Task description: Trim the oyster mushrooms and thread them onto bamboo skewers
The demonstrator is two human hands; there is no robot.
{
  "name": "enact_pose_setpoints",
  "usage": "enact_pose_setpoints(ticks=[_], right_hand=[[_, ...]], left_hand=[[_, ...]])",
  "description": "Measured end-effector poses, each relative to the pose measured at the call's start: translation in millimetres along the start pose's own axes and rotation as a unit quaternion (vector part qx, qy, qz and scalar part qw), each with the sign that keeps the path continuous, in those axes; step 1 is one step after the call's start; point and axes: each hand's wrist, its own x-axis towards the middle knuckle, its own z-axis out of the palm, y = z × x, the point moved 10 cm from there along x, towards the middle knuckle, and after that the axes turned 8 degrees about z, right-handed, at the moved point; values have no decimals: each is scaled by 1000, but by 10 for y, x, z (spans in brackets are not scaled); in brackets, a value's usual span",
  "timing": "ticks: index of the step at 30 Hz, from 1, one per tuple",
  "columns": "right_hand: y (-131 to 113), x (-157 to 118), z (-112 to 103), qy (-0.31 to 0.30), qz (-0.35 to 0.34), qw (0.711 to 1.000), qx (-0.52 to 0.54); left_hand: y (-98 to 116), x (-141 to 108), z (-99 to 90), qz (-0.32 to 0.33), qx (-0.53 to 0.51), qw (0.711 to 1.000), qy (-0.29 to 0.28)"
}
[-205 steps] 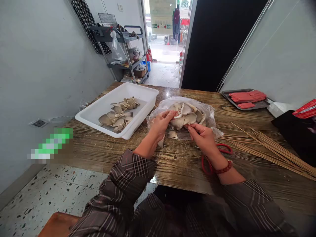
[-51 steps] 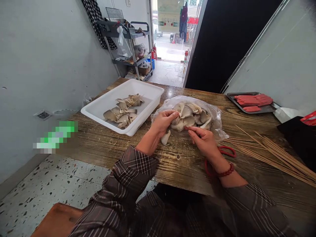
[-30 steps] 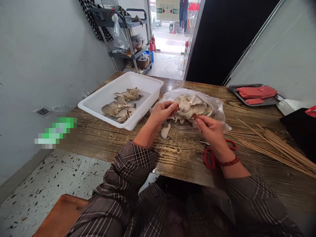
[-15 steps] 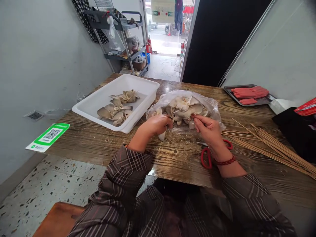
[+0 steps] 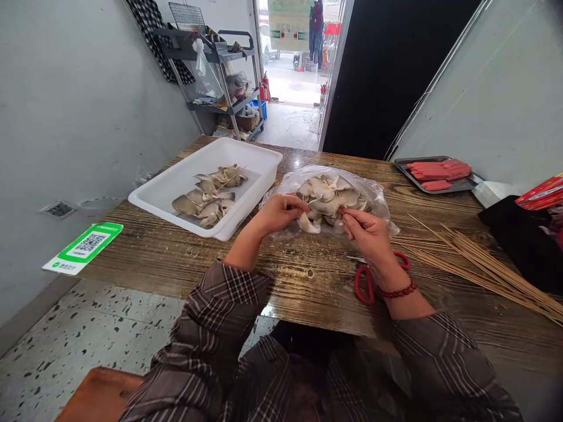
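My left hand is pinched closed on a pale oyster mushroom at the near side of a clear plastic bag. Grey-white oyster mushrooms lie heaped in the bag's open mouth. At the heap's right front, my right hand has thumb and fingers pressed together; what they grip is too small to make out. Red-handled scissors lie partly hidden under my right wrist. To the left, a white plastic tub holds mushrooms in bunches, with thin stick tips poking out.
Thin bamboo skewers lie spread on the wooden table at right. Behind them are a dark tray of pink-red sticks and a black holder. A green code card sits at the left edge.
My left hand has lifted slightly and turned, bringing the pinched mushroom up and right toward the heap. My right hand has stayed nearly in place. The view has shifted slightly.
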Motion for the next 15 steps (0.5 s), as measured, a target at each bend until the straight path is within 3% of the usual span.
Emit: enact_pose_setpoints(ticks=[4,8,11,15], right_hand=[[-15,0,-8,2,-1,1000,13],[-4,0,-17,5,3,1000,27],[1,2,-30,13,7,999,33],[-13,2,-92,43,8,997,56]], left_hand=[[-125,-38,23,-75,-201,974,66],[-215,-69,33,-125,-384,903,147],[-244,-87,28,-146,-441,866,184],[-213,-94,55,-145,-455,859,185]])
